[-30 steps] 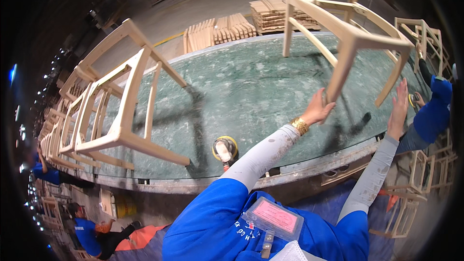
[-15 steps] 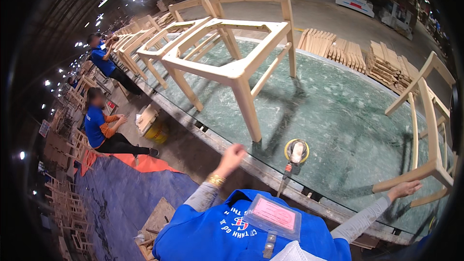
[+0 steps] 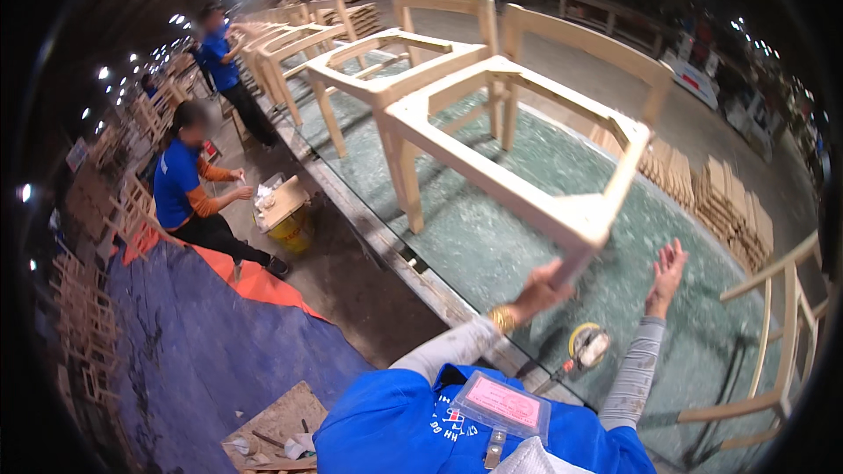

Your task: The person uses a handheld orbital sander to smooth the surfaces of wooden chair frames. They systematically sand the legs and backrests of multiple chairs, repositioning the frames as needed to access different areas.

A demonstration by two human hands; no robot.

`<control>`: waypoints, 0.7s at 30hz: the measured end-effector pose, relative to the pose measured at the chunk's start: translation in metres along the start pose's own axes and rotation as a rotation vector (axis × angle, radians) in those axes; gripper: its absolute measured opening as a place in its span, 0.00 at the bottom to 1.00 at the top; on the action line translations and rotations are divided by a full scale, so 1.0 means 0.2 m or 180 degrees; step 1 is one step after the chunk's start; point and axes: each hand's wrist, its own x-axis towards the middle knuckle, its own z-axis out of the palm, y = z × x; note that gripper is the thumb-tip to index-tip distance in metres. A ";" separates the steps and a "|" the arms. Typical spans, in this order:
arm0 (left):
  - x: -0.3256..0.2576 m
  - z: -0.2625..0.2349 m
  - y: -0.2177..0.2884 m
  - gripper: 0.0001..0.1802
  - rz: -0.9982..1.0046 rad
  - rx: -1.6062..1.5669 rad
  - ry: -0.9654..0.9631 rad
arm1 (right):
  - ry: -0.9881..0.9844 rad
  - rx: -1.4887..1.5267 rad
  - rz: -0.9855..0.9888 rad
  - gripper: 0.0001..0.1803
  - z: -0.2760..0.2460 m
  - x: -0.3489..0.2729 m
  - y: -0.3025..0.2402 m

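Note:
The nearest bare wooden chair (image 3: 492,169) stands on the green tabletop, its seat frame without a panel. My left hand (image 3: 537,292), with a gold bracelet at the wrist, is closed around the front leg of this chair, below the seat corner. The foot of that leg is hidden. My right hand (image 3: 667,276) is raised over the table to the right of the leg, palm up, fingers apart, holding nothing. A round sander (image 3: 588,345) with a yellow rim lies on the table between my forearms. Another wooden chair (image 3: 781,342) lies tipped over at the right.
More chair frames (image 3: 395,70) stand in a row along the green table (image 3: 457,228). Stacked wooden slats (image 3: 729,202) lie beyond its far edge. Two people in blue work at left, one seated by a yellow bucket (image 3: 294,233). A blue tarp (image 3: 202,342) covers floor there.
My left hand has reached forward and taken hold of the near chair's leg. My right hand has left the tipped chair's side and moved inward. The near chair has shifted right; the view turned.

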 end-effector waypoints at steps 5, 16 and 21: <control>-0.21 -0.11 0.08 0.26 0.0166 0.0029 -0.0870 | 0.0440 0.0260 0.0050 0.41 0.02 0.55 -0.04; -0.63 -0.07 -0.04 0.32 0.0079 0.0412 0.0550 | -0.0969 0.0432 -0.0197 0.36 0.24 1.07 0.19; -0.67 -0.12 0.01 0.28 0.0074 -0.0492 0.0876 | -0.0726 -0.0737 -0.1449 0.42 -0.11 0.85 0.17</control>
